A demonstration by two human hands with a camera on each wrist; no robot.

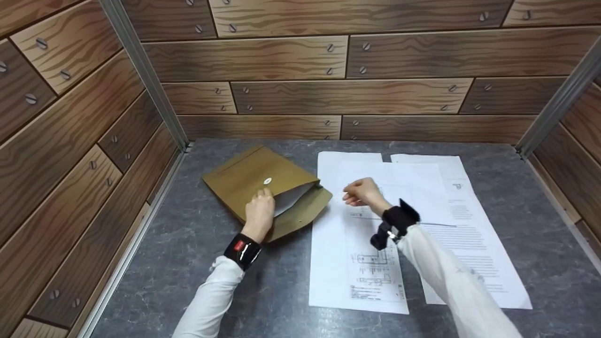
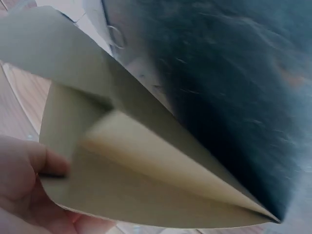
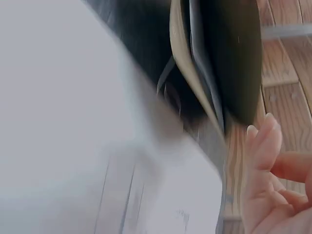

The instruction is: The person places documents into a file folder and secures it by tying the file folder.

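A brown paper document envelope [image 1: 249, 171] with a white round button [image 1: 267, 180] lies tilted at the left, its mouth gaping and its flap [image 1: 300, 213] folded out toward the front right. Something white, like paper [image 1: 292, 196], shows inside. My left hand [image 1: 259, 211] grips the edge of the mouth; in the left wrist view the thumb [image 2: 51, 163] lies on the inner side. My right hand [image 1: 362, 191] hovers above the printed sheets with fingers loosely bent and nothing held. In the right wrist view its fingers [image 3: 265, 146] appear near the envelope [image 3: 236, 63].
A sheet with line drawings [image 1: 375, 281] lies on the left paper stack, right of the envelope. Another stack with printed text [image 1: 479, 263] lies farther right, and a white sheet [image 1: 413, 178] spans both at the back. Wood-patterned walls [image 1: 347, 96] enclose the grey table [image 1: 155, 281].
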